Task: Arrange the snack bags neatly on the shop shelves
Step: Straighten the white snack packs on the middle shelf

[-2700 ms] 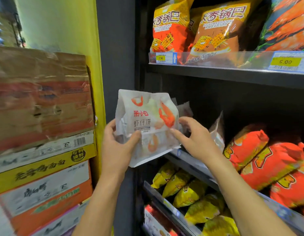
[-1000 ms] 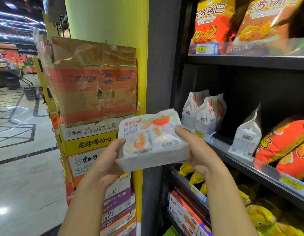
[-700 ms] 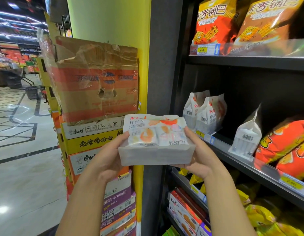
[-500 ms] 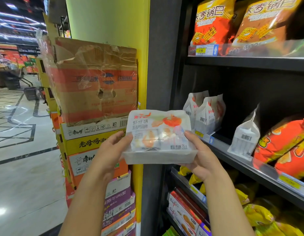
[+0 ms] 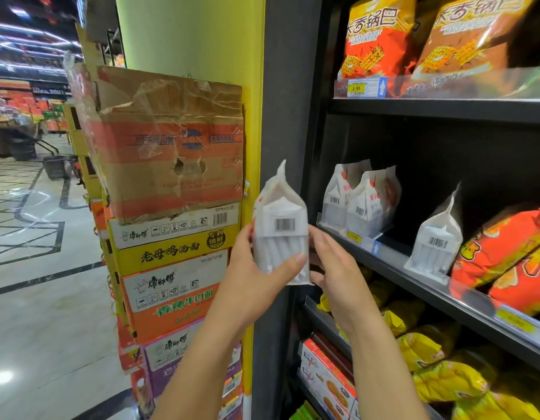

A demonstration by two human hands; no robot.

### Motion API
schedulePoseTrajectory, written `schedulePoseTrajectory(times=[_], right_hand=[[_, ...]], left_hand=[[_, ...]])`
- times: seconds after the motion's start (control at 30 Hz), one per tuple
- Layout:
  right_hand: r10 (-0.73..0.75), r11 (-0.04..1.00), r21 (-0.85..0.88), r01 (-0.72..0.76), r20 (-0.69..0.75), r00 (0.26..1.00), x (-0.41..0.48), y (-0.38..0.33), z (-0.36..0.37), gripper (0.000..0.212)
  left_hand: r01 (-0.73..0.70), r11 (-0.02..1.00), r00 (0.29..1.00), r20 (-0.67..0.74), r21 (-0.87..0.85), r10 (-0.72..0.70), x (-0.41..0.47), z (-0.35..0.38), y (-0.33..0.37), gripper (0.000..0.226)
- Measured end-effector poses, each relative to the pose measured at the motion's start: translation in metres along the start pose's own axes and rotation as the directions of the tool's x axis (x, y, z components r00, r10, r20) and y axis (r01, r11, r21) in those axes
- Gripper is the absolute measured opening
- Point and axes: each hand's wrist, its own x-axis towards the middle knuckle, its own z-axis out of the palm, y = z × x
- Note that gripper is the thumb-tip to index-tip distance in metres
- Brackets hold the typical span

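I hold a white snack bag (image 5: 280,225) upright in front of the shelf's left post, its narrow barcode side toward me. My left hand (image 5: 256,277) wraps its lower left with the thumb across the front. My right hand (image 5: 332,268) touches its right side and back. On the middle shelf (image 5: 414,286) stand two matching white bags (image 5: 361,201) at the left end and a third white bag (image 5: 435,241) further right, side-on.
Orange-red bags (image 5: 511,253) fill the middle shelf's right. Rice-crust bags (image 5: 374,40) sit on the top shelf. Yellow bags (image 5: 444,380) and boxed snacks (image 5: 326,380) lie below. Stacked cartons (image 5: 171,207) stand left of the yellow pillar (image 5: 253,101), with open aisle floor beyond.
The white bag has turned from lying flat with its printed face up to standing upright with the barcode side toward me. Both hands shifted their grip; the bag sits slightly right and higher.
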Motion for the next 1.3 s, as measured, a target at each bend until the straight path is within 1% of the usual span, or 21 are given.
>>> schedulePoseTrajectory(times=[0.07,0.13,0.2,0.3,0.37,0.43,0.5,0.57,0.6,0.67,0.7,0.73,0.77,0.8,0.87,0.93,0.97,1.03,1.1,1.2,1.3], right_hand=[[0.004,0.999,-0.038,-0.003,0.032,0.999,-0.003,0.003,0.0,0.04],[-0.028,0.994,-0.102,0.031,0.035,0.999,-0.004,0.008,0.0,0.031],[-0.066,0.986,-0.154,0.069,0.027,0.997,-0.005,0.013,-0.002,0.032],[-0.108,0.98,-0.17,0.102,-0.025,0.994,-0.002,0.016,-0.002,0.036],[-0.121,0.98,-0.168,0.107,-0.074,0.99,0.003,0.018,-0.004,0.036],[-0.099,0.982,-0.171,0.077,-0.122,0.988,0.008,0.018,-0.01,0.035],[-0.063,0.991,-0.124,0.044,-0.161,0.985,0.012,0.018,-0.02,0.033],[-0.01,0.998,-0.068,-0.002,-0.174,0.985,0.016,0.017,-0.03,0.036],[0.033,0.998,-0.038,-0.04,-0.166,0.986,0.018,0.017,-0.035,0.043],[0.146,0.987,0.076,-0.138,-0.103,0.984,0.021,0.015,-0.041,0.056],[0.191,0.971,0.152,-0.183,-0.038,0.981,0.02,0.013,-0.043,0.054],[0.219,0.949,0.224,-0.223,0.044,0.975,0.019,0.011,-0.044,0.046],[0.238,0.922,0.282,-0.265,0.125,0.963,0.018,0.008,-0.044,0.04],[0.258,0.892,0.33,-0.31,0.193,0.947,0.016,0.006,-0.044,0.039],[0.299,0.846,0.378,-0.375,0.247,0.922,0.015,0.002,-0.043,0.041],[0.329,0.829,0.398,-0.394,0.223,0.918,0.017,-0.002,-0.043,0.039],[0.325,0.84,0.388,-0.379,0.199,0.925,0.018,-0.004,-0.043,0.039],[0.262,0.908,0.309,-0.285,0.113,0.958,0.018,-0.006,-0.044,0.039],[0.161,0.967,0.197,-0.164,0.034,0.986,0.016,-0.01,-0.044,0.04],[0.071,0.995,0.073,-0.074,0.037,0.997,0.011,-0.016,-0.038,0.058],[0.023,1.0,-0.006,-0.023,0.078,0.997,0.009,-0.02,-0.03,0.061]], left_hand=[[0.015,1.0,1.0,-0.013,-0.008,-0.015,-0.002,0.0,0.0,0.091],[0.012,0.999,0.999,-0.032,-0.052,-0.014,-0.002,-0.001,-0.004,0.091],[0.02,0.996,0.998,-0.053,-0.092,-0.025,-0.002,-0.002,-0.006,0.092],[0.04,0.986,0.997,-0.063,-0.164,-0.051,-0.002,-0.008,-0.01,0.085],[0.061,0.973,0.997,-0.024,-0.221,-0.068,-0.001,-0.014,-0.013,0.079],[0.084,0.948,0.996,0.021,-0.307,-0.081,-0.001,-0.02,-0.014,0.075],[0.113,0.904,0.994,0.054,-0.412,-0.099,-0.001,-0.028,-0.014,0.071],[0.149,0.858,0.989,0.084,-0.492,-0.123,-0.002,-0.037,-0.015,0.076],[0.163,0.835,0.987,0.093,-0.526,-0.133,-0.002,-0.041,-0.015,0.081],[0.179,0.783,0.984,0.098,-0.596,-0.15,-0.001,-0.047,-0.016,0.088],[0.18,0.758,0.983,0.101,-0.627,-0.15,-0.001,-0.049,-0.015,0.09],[0.188,0.734,0.982,0.109,-0.653,-0.154,-0.001,-0.05,-0.015,0.094],[0.203,0.707,0.979,0.126,-0.678,-0.16,-0.001,-0.05,-0.014,0.102],[0.224,0.673,0.974,0.149,-0.705,-0.168,-0.002,-0.049,-0.013,0.113],[0.275,0.618,0.962,0.204,-0.736,-0.184,-0.001,-0.049,-0.011,0.122],[0.325,0.608,0.946,0.259,-0.724,-0.196,0.0,-0.05,-0.011,0.112],[0.334,0.621,0.942,0.259,-0.709,-0.212,0.001,-0.051,-0.013,0.1],[0.327,0.656,0.944,0.202,-0.68,-0.261,0.004,-0.054,-0.018,0.074],[0.311,0.704,0.948,0.15,-0.639,-0.282,0.004,-0.055,-0.021,0.063],[0.305,0.747,0.946,0.096,-0.591,-0.311,0.005,-0.049,-0.022,0.033],[0.314,0.742,0.933,0.049,-0.592,-0.356,0.006,-0.044,-0.021,0.027]])
